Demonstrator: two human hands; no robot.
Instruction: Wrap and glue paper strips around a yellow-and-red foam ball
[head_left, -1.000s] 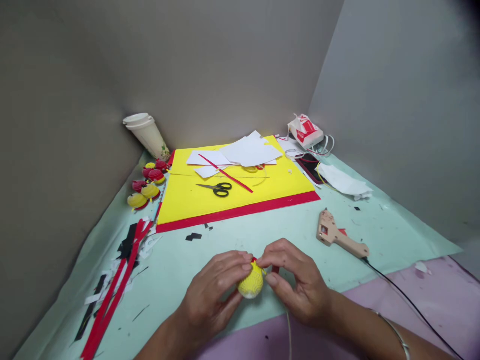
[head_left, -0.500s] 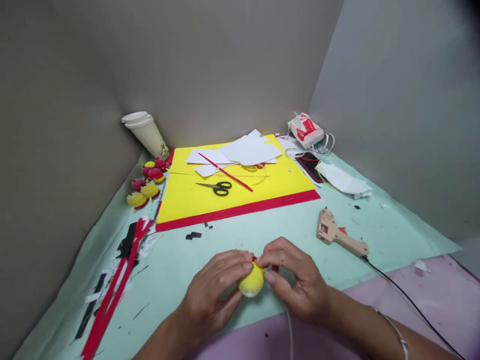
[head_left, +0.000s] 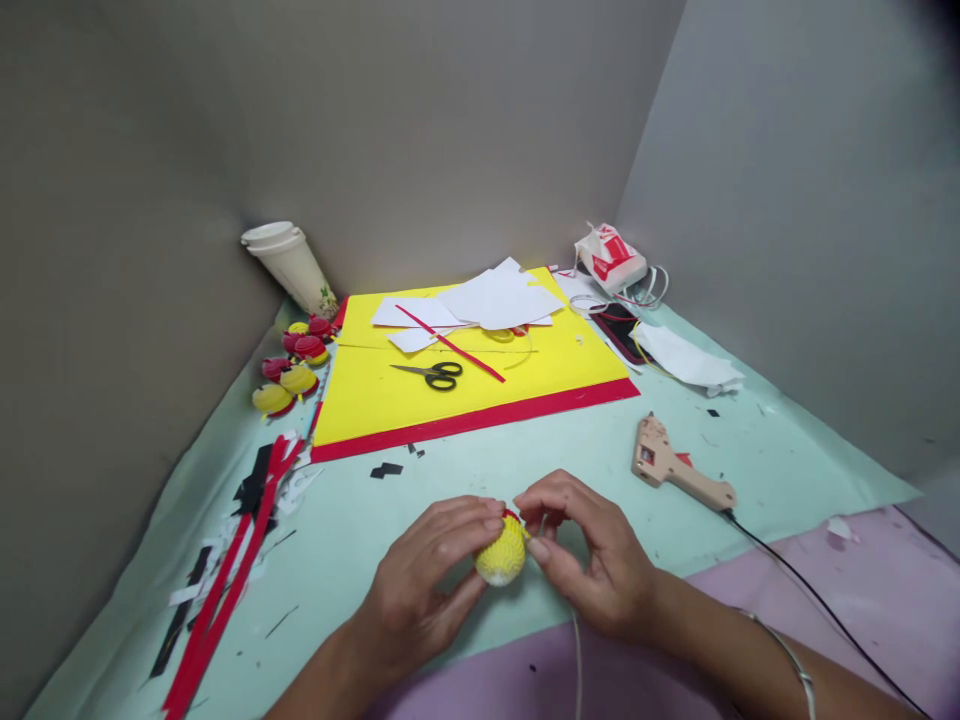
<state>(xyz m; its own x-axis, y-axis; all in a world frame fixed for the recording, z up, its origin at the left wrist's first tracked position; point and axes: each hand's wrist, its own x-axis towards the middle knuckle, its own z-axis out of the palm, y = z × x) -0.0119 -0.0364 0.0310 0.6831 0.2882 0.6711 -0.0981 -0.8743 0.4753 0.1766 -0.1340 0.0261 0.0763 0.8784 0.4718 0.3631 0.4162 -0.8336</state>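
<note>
My left hand [head_left: 431, 565] has its fingers and thumb around a small round yellow piece [head_left: 501, 556] with a ribbed surface, a whitish underside and a red edge on top. At its right side, my right hand [head_left: 585, 550] has thumb and fingers curled together at a thin yellow end that sticks out from the piece. How firmly those fingertips grip it is hard to see. A thin pale strip [head_left: 577, 660] hangs below my right hand, over the table's front edge.
Red strips [head_left: 225, 580] and black scraps lie left, below several red and yellow round pieces [head_left: 300, 379] and a leaning cup [head_left: 289, 265]. A yellow board [head_left: 375, 410] bears scissors [head_left: 435, 375] and white paper [head_left: 499, 297]. Right are a corded glue gun [head_left: 679, 470], a phone [head_left: 619, 330] and tissue [head_left: 694, 360].
My right fingers have shifted slightly off the top of the yellow piece, and more of its red edge and the thin yellow end now show. My left hand keeps its hold.
</note>
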